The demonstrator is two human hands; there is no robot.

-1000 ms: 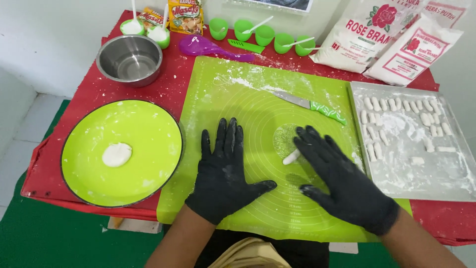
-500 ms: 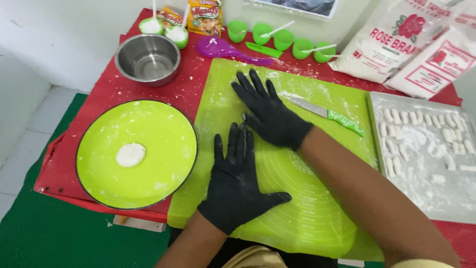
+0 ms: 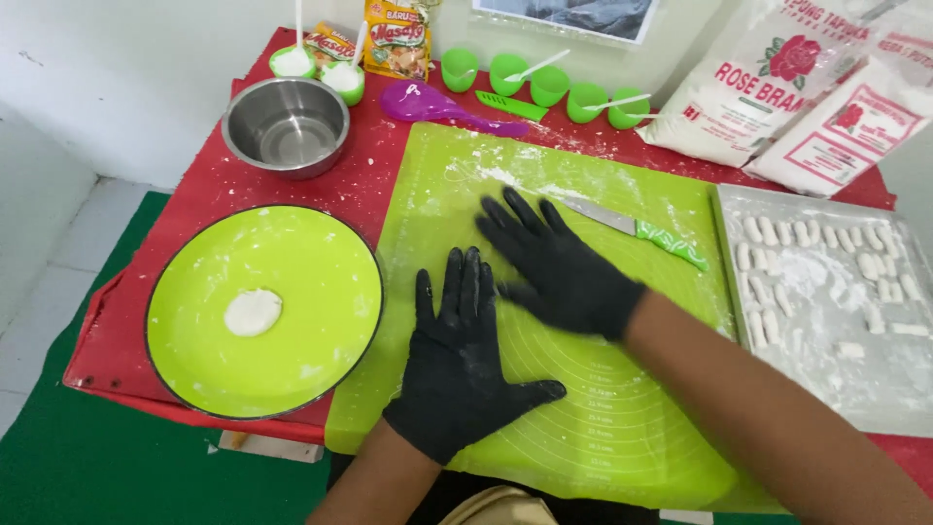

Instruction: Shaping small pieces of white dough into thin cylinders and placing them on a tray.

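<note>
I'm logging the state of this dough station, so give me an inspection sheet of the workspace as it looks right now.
Surface: red table dusted with flour, green rolling mat on top.
Job's things: left hand and right hand, both in black gloves, lie flat on the mat, fingers spread; no dough visible under them.
Clutter: green plate with a white dough disc, steel bowl, green-handled knife, purple scoop, small green cups, flour bags, tray of cut dough pieces.
Grippers: both hands open, holding nothing.
Cables: nothing seen.
Surroundings: white wall, green floor covering.
</note>
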